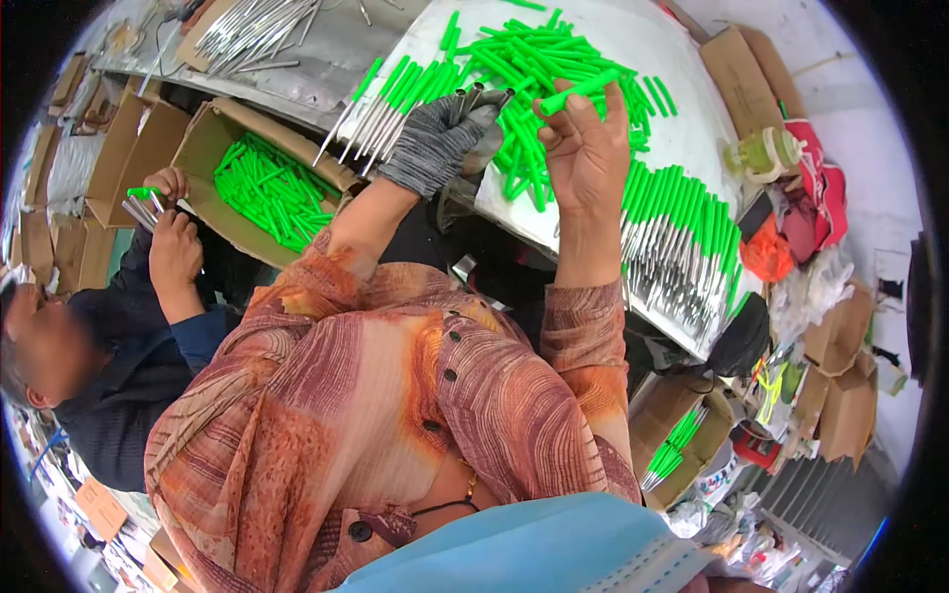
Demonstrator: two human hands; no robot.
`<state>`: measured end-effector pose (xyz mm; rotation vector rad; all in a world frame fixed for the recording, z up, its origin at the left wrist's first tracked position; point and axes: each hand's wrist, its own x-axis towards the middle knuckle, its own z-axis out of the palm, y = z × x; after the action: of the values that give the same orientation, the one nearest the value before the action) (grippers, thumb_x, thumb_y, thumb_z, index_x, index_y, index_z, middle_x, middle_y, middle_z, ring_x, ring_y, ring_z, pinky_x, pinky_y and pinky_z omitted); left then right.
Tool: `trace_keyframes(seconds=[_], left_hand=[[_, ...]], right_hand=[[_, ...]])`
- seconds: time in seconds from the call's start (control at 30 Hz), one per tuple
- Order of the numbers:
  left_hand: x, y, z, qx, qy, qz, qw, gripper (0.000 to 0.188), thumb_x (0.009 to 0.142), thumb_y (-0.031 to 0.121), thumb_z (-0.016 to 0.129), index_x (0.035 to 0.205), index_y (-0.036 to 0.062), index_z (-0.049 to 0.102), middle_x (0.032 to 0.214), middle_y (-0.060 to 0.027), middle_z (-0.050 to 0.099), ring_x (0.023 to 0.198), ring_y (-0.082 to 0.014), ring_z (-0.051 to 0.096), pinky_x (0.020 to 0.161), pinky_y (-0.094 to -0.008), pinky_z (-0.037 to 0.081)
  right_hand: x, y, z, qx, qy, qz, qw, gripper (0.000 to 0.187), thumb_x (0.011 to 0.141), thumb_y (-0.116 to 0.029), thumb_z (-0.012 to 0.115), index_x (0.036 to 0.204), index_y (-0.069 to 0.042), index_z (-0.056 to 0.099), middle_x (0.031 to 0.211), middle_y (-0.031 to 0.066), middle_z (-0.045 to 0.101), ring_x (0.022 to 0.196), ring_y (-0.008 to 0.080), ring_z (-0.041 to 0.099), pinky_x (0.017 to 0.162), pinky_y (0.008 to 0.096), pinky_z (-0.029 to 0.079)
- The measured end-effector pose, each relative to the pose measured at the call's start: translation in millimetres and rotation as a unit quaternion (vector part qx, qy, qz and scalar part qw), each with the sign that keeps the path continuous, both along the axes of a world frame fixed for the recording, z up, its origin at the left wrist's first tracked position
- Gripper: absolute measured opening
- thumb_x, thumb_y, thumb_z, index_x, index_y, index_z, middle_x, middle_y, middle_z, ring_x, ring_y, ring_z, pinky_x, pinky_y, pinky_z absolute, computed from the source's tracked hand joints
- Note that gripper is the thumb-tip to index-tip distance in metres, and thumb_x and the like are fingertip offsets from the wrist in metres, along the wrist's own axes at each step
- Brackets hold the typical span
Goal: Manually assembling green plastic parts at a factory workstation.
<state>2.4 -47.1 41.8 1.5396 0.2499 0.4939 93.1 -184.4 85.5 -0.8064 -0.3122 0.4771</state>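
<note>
My left hand (pixel 435 148), in a grey knit glove, is closed around several thin metal tubes (pixel 476 94) whose hollow ends stick up past the fingers. Between the thumb and fingers of my bare right hand (pixel 589 148) is a green plastic sleeve (pixel 581 91), held nearly level a little to the right of the tube ends and apart from them. Behind both hands, a heap of loose green sleeves (pixel 529 59) covers the middle of the white tabletop (pixel 647 35). Metal tubes with green ends lie in rows at the right (pixel 682 232) and left (pixel 390 109).
At left, a cardboard box (pixel 193 158) holds more green sleeves. Beside it a co-worker's hands (pixel 173 247) hold metal tubes and a green sleeve. Bare metal tubes (pixel 257 35) lie at the far left. A box (pixel 682 395) of green-ended tubes stands lower right, below a green bottle (pixel 761 153).
</note>
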Motion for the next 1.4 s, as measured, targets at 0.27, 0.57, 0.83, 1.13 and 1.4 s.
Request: trace_keyframes(seconds=[0.27,0.57,0.83,1.13,1.4], left_hand=[[4.1,8.9,-19.3,0.008,0.025,0.016,1.0,0.023,0.085,0.01,0.058,0.107,0.0056,0.063,0.088,0.0001,0.063,0.075,-0.005,0.052,0.067,-0.0205,0.043],[1.3,5.9,-8.4,-0.003,0.038,0.0,0.999,0.022,0.086,0.009,0.057,0.106,0.0029,0.062,0.094,-0.0005,0.063,0.08,-0.0054,0.053,0.072,-0.0206,0.044],[7.0,9.9,-23.3,0.023,0.035,-0.001,0.999,0.022,0.086,0.009,0.057,0.107,0.0029,0.061,0.097,-0.0007,0.063,0.082,-0.0056,0.054,0.073,-0.0202,0.044],[2.8,3.2,-10.3,0.109,-0.004,0.044,0.993,0.022,0.08,0.019,0.066,0.098,0.005,0.065,0.068,-0.0005,0.062,0.057,-0.0058,0.051,0.053,-0.0239,0.043],[2.4,15.6,-19.9,-0.216,0.007,-0.036,0.976,0.025,0.083,0.023,0.06,0.101,0.0064,0.064,0.073,0.0017,0.059,0.059,-0.0051,0.049,0.053,-0.0191,0.04]], right_hand=[[-4.7,18.1,8.3,0.022,-0.071,-0.039,0.996,0.072,0.079,-0.005,0.063,0.131,-0.007,0.012,0.095,0.0148,0.054,0.071,0.023,0.061,0.052,0.0303,0.054],[-6.1,24.9,5.7,-0.028,-0.057,-0.079,0.995,0.078,0.076,-0.003,0.066,0.131,-0.006,0.011,0.089,0.013,0.054,0.066,0.0206,0.06,0.05,0.0295,0.053],[-6.3,26.3,3.2,-0.05,-0.065,-0.1,0.992,0.081,0.075,-0.002,0.067,0.131,-0.006,0.01,0.089,0.0123,0.054,0.065,0.0199,0.059,0.05,0.03,0.053],[-21.3,31.2,14.4,-0.139,-0.395,-0.212,0.883,0.064,0.076,-0.008,0.067,0.126,-0.005,0.027,0.094,0.0116,0.058,0.075,0.0173,0.061,0.059,0.0281,0.052],[-13.3,35.6,36.8,-0.303,-0.472,-0.064,0.825,0.025,0.089,-0.026,0.051,0.093,-0.002,0.054,0.075,0.0091,0.06,0.07,0.0156,0.059,0.062,0.0269,0.046]])
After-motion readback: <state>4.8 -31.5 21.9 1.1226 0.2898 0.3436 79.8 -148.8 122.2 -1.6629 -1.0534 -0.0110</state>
